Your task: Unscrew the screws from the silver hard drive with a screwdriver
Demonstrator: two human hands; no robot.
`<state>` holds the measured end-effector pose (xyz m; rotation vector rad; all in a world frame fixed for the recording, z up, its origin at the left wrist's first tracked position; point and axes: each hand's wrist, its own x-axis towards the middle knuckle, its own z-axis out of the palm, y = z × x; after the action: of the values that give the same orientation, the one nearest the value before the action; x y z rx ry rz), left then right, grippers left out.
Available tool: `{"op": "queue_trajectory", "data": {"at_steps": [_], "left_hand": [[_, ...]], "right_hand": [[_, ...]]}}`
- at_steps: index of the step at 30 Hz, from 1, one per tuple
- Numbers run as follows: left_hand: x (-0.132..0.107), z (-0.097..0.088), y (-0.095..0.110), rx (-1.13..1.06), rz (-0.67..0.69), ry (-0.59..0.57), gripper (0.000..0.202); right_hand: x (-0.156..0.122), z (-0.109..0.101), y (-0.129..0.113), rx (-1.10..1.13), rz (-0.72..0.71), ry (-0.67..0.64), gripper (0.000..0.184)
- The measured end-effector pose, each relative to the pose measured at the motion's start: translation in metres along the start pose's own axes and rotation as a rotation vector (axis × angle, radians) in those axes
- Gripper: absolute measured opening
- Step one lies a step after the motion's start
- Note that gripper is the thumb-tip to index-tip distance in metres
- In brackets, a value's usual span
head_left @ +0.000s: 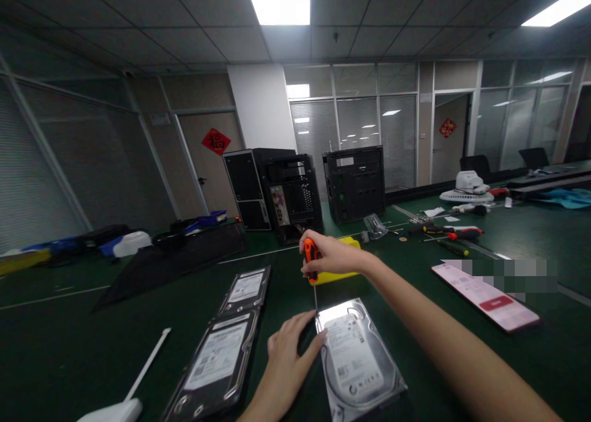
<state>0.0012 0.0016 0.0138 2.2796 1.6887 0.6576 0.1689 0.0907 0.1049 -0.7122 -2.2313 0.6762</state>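
In the head view a silver hard drive point(353, 354) with a white label lies on the green table in front of me. My right hand point(331, 254) is closed around the orange and black handle of a screwdriver point(310, 250), held upright. Its thin shaft points down, and the tip meets the drive's far left corner. Along the left edge of that drive sits my left hand point(289, 351), thumb on the top face and fingertips by the corner near the tip. Two more hard drives, a nearer one point(215, 360) and a farther one point(248, 286), lie to the left.
Behind my right hand is a yellow tray point(339, 277). Black computer cases point(353, 185) stand farther back. A phone point(489, 296) lies at right, with screwdrivers point(455, 232) and other tools beyond. A white device with a thin arm point(113, 411) is at near left.
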Motion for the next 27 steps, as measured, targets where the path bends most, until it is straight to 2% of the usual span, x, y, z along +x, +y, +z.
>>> {"op": "queue_trajectory", "data": {"at_steps": [8, 27], "left_hand": [[0.0000, 0.0033, -0.0022, 0.001, -0.007, 0.014, 0.041], [0.0008, 0.0032, -0.0047, -0.024, 0.010, -0.005, 0.039]], "right_hand": [[0.0001, 0.0028, -0.0036, -0.046, -0.030, 0.055, 0.034], [0.0011, 0.0022, -0.0024, -0.055, 0.006, 0.041, 0.035]]}}
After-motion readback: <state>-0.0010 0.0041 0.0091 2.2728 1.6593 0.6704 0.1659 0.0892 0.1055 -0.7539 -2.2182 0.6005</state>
